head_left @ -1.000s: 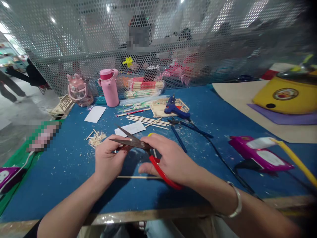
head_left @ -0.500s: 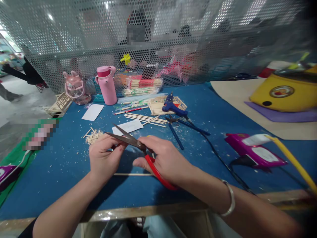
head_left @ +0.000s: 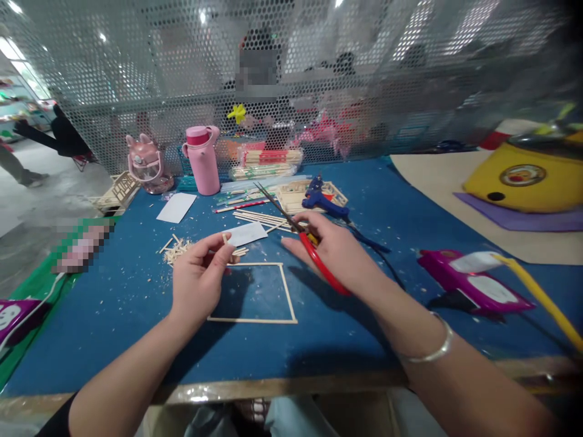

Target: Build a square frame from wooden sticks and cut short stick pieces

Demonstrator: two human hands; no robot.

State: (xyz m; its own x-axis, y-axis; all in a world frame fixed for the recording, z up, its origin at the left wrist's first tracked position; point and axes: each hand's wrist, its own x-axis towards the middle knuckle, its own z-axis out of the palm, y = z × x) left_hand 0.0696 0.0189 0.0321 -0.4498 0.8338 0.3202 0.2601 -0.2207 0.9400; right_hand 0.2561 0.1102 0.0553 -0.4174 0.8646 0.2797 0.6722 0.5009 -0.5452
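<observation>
My left hand (head_left: 197,280) pinches a short wooden stick (head_left: 225,238) upright between thumb and forefinger, above the table. In my right hand (head_left: 341,252) are red-handled scissors (head_left: 325,267), their narrow blades pointing up and to the left, slightly apart and away from the stick. Flat on the blue table below lies a rectangular frame (head_left: 255,321) of thin sticks; its left side is partly hidden by my left hand. Short stick offcuts (head_left: 175,250) are heaped just behind that hand. A white card (head_left: 249,233) and some longer sticks (head_left: 255,216) lie between and beyond my hands.
A blue glue gun (head_left: 321,200) with its cord lies beyond my right hand, near a small stick-built piece (head_left: 291,195). Pink bottle (head_left: 203,164) and pink jug (head_left: 148,167) stand at the back by the mesh. At right are a purple device (head_left: 473,282) and yellow pot (head_left: 523,173).
The scissors have moved up and right, away from my left hand, where the blades were crossing its fingertips. A short stick now shows in the left fingers, and the frame below is uncovered.
</observation>
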